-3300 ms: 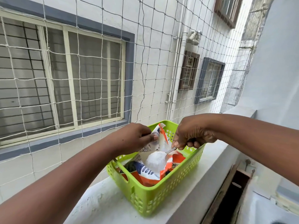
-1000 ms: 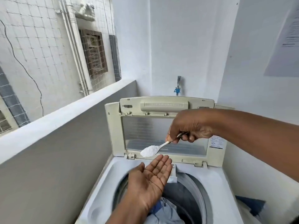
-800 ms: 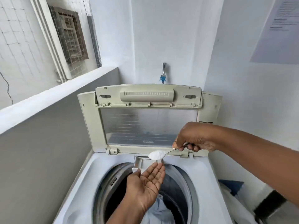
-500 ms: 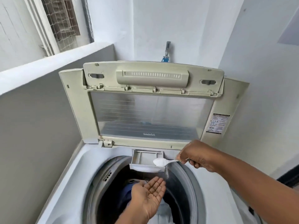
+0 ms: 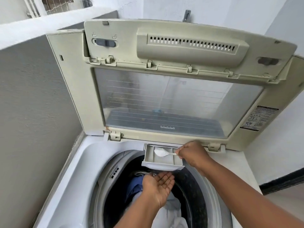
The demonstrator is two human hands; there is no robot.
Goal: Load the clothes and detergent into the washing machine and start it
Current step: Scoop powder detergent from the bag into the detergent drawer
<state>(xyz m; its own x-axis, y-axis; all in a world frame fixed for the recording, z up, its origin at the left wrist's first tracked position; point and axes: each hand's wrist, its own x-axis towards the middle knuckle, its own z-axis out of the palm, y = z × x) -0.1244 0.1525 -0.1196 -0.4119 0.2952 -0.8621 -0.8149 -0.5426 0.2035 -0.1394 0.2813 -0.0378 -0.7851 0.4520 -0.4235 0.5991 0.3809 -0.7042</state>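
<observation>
My left hand (image 5: 158,186) hangs palm-up, fingers straight, holding nothing, over the clothes (image 5: 136,186) in the drum. Just above it, the pulled-out detergent drawer (image 5: 162,162). My right hand (image 5: 191,153) pinches the spoon (image 5: 164,153), heaped with white powder (image 5: 158,152), over that drawer.
</observation>
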